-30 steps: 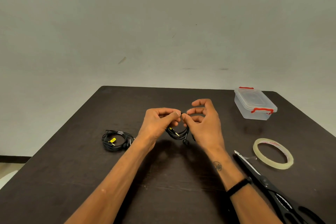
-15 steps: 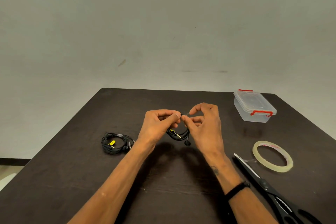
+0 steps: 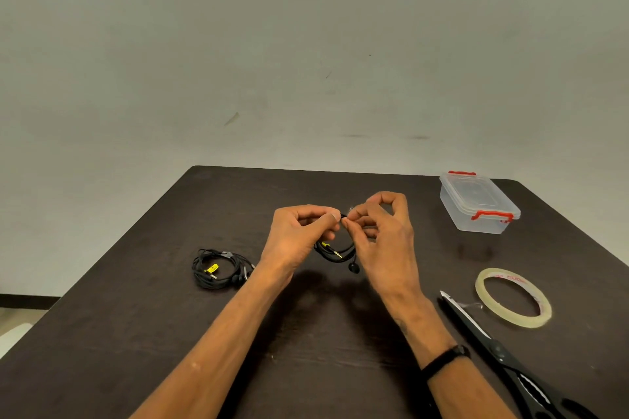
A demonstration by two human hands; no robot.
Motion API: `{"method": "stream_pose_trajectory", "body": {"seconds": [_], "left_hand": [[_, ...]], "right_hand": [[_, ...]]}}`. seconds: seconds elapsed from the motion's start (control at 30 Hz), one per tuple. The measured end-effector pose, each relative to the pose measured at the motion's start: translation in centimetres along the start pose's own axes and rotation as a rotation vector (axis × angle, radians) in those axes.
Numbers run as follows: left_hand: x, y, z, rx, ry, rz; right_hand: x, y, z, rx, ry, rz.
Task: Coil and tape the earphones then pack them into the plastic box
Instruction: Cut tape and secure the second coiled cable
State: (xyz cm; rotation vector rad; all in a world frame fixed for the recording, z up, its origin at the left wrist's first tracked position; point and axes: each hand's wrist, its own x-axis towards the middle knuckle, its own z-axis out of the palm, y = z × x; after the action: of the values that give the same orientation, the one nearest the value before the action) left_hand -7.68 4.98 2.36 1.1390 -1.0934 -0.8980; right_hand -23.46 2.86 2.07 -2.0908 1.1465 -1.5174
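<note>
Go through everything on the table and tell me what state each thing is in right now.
Plastic box: lid on, red clips down.
Held earphones: coiled, pinched at the top by both hands.
Left hand: pinching the coil.
Right hand: pinching the coil.
Other earphones: coiled, lying on the table.
Scissors: closed.

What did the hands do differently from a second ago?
Very little. The right hand lifted its first finger and thumb higher, working a bit of tape at the top of the earphones. The left hand kept pinching the coil. The other earphones, box, tape roll and scissors stayed put.
</note>
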Motion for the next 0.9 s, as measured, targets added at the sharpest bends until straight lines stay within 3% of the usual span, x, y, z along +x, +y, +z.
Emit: {"method": "stream_pose_trajectory", "body": {"seconds": [0.27,0.47,0.6,0.73,0.9], "left_hand": [[0.2,-0.5,-0.2,0.084,-0.037,0.086],[0.6,-0.8,-0.7,0.391,-0.081,0.22],[0.3,-0.2,-0.4,0.448,-0.104,0.258],[0.1,0.1,-0.1,0.408,-0.08,0.284],[-0.3,0.1,0.3,0.407,-0.057,0.294]], "right_hand": [[0.2,0.9,0.2,0.048,-0.074,0.112],[0.6,0.8,-0.4,0.336,-0.242,0.463],[0.7,1.0,-0.9,0.583,-0.31,0.627],[0.5,0.6,-0.8,0.522,-0.352,0.586],[0.3,0.7,-0.1,0.274,-0.266,0.447]]}}
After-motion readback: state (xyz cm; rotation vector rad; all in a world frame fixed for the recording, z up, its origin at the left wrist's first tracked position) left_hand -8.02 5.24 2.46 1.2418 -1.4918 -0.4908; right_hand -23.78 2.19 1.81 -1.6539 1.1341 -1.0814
